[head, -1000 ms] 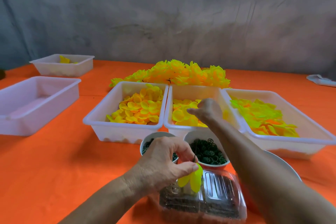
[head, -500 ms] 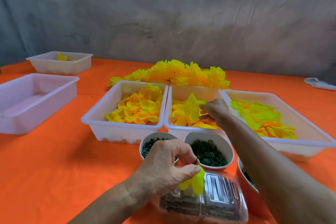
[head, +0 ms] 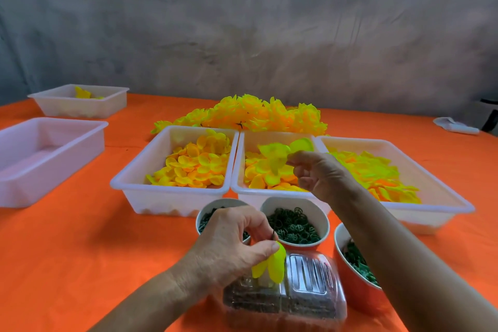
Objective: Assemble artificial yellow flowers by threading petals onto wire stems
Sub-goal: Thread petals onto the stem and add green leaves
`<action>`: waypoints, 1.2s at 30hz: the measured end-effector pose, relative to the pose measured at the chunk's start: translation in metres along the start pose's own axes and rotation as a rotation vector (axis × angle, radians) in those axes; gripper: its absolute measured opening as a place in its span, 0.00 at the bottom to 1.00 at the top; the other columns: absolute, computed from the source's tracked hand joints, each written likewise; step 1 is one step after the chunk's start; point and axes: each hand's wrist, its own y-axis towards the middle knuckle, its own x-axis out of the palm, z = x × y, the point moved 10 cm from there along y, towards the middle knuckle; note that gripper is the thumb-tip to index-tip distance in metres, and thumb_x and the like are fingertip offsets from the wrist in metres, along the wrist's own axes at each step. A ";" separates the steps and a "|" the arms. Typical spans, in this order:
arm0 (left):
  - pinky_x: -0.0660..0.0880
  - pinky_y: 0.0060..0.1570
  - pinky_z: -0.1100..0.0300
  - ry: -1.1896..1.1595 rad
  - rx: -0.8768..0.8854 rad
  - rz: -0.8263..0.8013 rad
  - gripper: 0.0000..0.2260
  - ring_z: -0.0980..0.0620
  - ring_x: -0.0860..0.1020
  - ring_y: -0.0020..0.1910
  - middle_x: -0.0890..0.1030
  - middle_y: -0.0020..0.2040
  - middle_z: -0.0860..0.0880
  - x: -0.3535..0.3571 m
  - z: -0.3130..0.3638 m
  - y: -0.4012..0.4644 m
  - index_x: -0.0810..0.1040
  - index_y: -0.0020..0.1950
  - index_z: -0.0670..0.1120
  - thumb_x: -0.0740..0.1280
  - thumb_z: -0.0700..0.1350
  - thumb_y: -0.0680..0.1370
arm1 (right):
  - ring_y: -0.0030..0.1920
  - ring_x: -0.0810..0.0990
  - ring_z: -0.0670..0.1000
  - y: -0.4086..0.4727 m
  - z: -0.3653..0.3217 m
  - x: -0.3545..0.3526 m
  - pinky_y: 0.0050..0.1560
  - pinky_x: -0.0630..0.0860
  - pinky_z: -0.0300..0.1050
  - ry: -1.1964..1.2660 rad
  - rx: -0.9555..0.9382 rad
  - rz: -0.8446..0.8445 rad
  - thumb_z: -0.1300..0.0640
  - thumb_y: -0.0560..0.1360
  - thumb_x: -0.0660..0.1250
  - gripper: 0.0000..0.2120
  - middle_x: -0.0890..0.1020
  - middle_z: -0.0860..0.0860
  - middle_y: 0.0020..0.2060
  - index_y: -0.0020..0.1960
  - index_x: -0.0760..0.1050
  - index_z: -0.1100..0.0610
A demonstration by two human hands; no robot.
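Observation:
My left hand (head: 231, 245) pinches a thin dark wire stem (head: 274, 234) with small yellow petals (head: 272, 264) on it, low in the middle above a clear plastic box (head: 310, 286). My right hand (head: 320, 175) holds a larger yellow petal piece (head: 277, 155) lifted above the middle white tray (head: 242, 188) of yellow petals. The left tray (head: 151, 191) and the right tray (head: 442, 205) also hold yellow and orange petals.
Three cups of dark green rings stand near me: left cup (head: 204, 213), middle cup (head: 318, 210), right cup (head: 347, 275). A pile of finished yellow flowers (head: 256, 113) lies behind the trays. Two more white trays (head: 48, 148) (head: 80, 105) sit far left on the orange tablecloth (head: 80, 250).
My right hand picked a petal piece out of the middle tray and has drawn it up and back toward me. My left hand has stayed put with the stem.

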 end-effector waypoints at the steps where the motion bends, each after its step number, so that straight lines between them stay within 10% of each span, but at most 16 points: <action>1: 0.75 0.45 0.64 0.002 -0.001 0.002 0.13 0.58 0.79 0.40 0.81 0.38 0.52 0.000 0.000 0.000 0.76 0.30 0.55 0.75 0.41 0.69 | 0.19 0.69 0.43 -0.008 0.000 0.002 0.17 0.59 0.32 0.015 0.012 -0.017 0.68 0.70 0.65 0.08 0.77 0.51 0.26 0.34 0.74 0.60; 21: 0.70 0.40 0.71 -0.028 -0.086 0.056 0.07 0.60 0.77 0.36 0.80 0.34 0.54 0.000 -0.004 -0.007 0.81 0.34 0.50 0.75 0.40 0.69 | 0.30 0.75 0.49 -0.113 -0.017 0.022 0.30 0.70 0.38 -0.212 -0.415 -0.025 0.69 0.69 0.71 0.03 0.79 0.56 0.29 0.38 0.77 0.67; 36: 0.75 0.41 0.62 -0.092 -0.130 0.047 0.03 0.60 0.78 0.35 0.83 0.35 0.50 0.004 -0.011 -0.006 0.83 0.37 0.45 0.74 0.39 0.70 | 0.34 0.79 0.49 -0.144 -0.025 0.040 0.36 0.76 0.39 -0.168 -0.551 -0.166 0.71 0.69 0.69 0.16 0.83 0.51 0.33 0.39 0.83 0.50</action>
